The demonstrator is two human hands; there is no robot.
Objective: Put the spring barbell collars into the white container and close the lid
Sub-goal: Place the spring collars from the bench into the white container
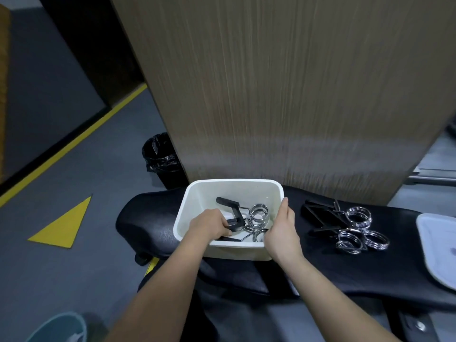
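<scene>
The white container (197,193) stands open on the black padded bench (153,218). Inside it lie chrome spring collars with black handles (258,213). My left hand (209,225) reaches into the container and is closed around the black handle of a collar near the front wall. My right hand (281,230) rests flat against the container's right wall, fingers pointing away from me. To the right on the bench lies a pile of several more spring collars (350,225). The white lid (436,245) lies at the bench's right end, cut off by the frame.
A tall wood-grain panel (283,95) rises right behind the bench. A black bin with a liner (160,156) stands on the grey floor to the left. Yellow floor markings (64,223) lie further left. A light blue shoe (59,327) shows at the bottom left.
</scene>
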